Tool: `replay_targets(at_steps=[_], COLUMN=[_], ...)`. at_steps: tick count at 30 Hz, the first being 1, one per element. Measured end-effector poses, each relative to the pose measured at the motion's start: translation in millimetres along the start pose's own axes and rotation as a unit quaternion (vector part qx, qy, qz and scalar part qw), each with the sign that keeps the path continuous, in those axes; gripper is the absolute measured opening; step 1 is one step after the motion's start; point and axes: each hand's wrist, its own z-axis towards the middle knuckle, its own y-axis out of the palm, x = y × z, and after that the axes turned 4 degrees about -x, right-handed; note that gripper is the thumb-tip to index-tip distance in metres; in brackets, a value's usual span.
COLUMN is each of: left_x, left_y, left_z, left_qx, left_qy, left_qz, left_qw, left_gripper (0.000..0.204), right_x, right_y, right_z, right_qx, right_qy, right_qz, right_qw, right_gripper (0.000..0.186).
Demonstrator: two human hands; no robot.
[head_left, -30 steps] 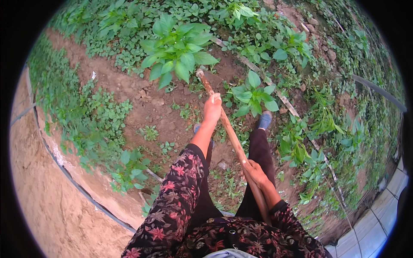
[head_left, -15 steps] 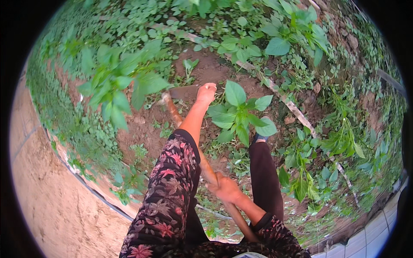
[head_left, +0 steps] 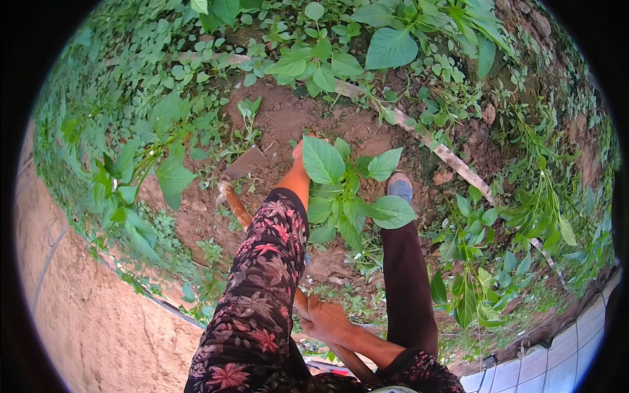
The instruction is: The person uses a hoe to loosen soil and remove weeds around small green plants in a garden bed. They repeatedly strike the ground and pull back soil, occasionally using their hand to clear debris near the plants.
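My right hand [head_left: 324, 318] is closed on the hoe's wooden handle [head_left: 236, 206], which runs diagonally under my left forearm. The hoe's metal blade [head_left: 244, 164] lies low on the soil, left of my left hand. My left hand [head_left: 298, 152] is stretched forward, off the handle, beside a broad-leaved seedling [head_left: 350, 196]; leaves hide most of its fingers, so their state is unclear. My right shoe [head_left: 400, 187] rests just right of that seedling.
A pale strip [head_left: 452, 157] crosses diagonally among weeds and larger plants [head_left: 393, 46]. A leafy plant [head_left: 170, 173] stands left of the hoe. A bare dirt edge [head_left: 78, 275] lies at lower left, pale tiles [head_left: 550, 354] at lower right.
My left hand has left the handle and moved beside the seedling. The hoe head has shifted left and down, and my right hand has moved down and left with the handle.
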Motion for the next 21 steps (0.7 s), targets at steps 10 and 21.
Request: replay_targets(at_steps=[10, 21], left_x=[-40.2, 11.3], left_y=[-14.7, -73.6], left_z=[12.9, -11.7], left_qx=[0.002, -0.028], left_qy=[0.212, 0.039], left_qz=[0.207, 0.097], left_qw=[0.955, 0.994], left_gripper=[0.029, 0.052], right_x=[7.3, 8.5], right_y=[1.8, -11.1], right_z=[0.3, -2.0], right_qx=[0.004, 0.009], right_qy=[-0.005, 0.000], right_qz=[-0.035, -0.053], right_qw=[0.999, 0.999], right_gripper=[0.035, 0.036])
